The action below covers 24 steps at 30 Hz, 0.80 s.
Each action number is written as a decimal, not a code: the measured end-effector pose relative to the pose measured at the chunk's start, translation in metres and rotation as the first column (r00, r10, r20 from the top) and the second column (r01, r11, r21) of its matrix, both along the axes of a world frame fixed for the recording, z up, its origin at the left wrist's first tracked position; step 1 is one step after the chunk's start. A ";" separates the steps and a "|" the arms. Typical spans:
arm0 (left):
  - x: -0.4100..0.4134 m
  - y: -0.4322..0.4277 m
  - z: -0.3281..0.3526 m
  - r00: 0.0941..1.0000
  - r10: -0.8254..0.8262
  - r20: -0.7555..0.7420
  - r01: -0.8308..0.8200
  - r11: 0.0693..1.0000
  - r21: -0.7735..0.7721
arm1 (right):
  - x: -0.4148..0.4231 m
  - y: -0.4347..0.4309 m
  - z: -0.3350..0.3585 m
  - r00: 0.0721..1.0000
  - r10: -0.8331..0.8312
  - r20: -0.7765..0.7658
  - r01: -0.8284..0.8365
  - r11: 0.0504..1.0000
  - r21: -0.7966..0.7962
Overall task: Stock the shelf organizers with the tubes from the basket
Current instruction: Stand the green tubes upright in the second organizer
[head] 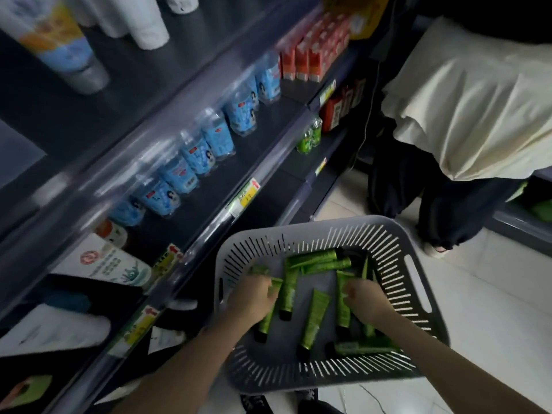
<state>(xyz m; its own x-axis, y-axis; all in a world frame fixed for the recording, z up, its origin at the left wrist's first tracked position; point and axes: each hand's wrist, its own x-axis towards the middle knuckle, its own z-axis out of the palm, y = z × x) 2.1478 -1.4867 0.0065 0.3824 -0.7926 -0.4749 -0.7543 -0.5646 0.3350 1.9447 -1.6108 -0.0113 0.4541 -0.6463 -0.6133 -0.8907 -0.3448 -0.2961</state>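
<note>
Left hand [256,297] curled on green tubes [313,319] in basket [418,282]; right hand [366,300] likewise.

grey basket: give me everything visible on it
The grey basket looks like plastic, with rounded corners, slotted sloping walls and a cut-out handle on its right side. It sits low beside the shelf, tilted in view. Green tubes with black caps lie loose on its floor. Both the left hand and right hand reach inside among them.

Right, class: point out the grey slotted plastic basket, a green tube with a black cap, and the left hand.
grey slotted plastic basket [430,264]: head view, right rim.
green tube with a black cap [315,319]: head view, mid-body.
left hand [254,297]: head view, back of hand.
</note>
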 end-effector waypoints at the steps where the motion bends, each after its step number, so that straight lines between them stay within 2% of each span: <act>1: 0.001 0.000 -0.013 1.000 0.018 -0.013 -0.018 1.000 0.017 | 0.005 0.002 -0.005 0.999 0.017 -0.030 -0.016 0.999 0.031; 5: -0.002 -0.012 -0.052 0.997 0.066 -0.046 -0.062 0.995 0.078 | 0.022 0.009 -0.042 0.998 0.007 -0.065 0.002 0.991 0.132; 9: -0.016 -0.030 -0.079 0.990 0.072 -0.119 -0.072 0.997 0.011 | 0.037 0.021 -0.057 0.989 -0.107 -0.106 0.119 0.986 0.113; 12: -0.024 -0.037 -0.095 0.993 0.069 -0.091 -0.071 0.997 -0.030 | 0.045 0.029 -0.074 0.978 -0.147 -0.150 0.161 0.983 0.085; 16: -0.030 -0.041 -0.110 0.998 0.064 -0.008 -0.064 0.997 0.036 | 0.053 0.034 -0.090 0.975 -0.145 -0.168 0.162 0.982 0.093; 20: -0.032 -0.040 -0.122 0.998 0.034 0.061 -0.035 0.999 0.024 | 0.062 0.036 -0.096 0.976 -0.111 -0.187 0.130 0.987 0.090; 24: -0.031 -0.047 -0.121 0.995 0.097 0.018 -0.098 0.992 0.075 | 0.066 0.036 -0.096 0.974 -0.150 -0.169 0.167 0.981 0.094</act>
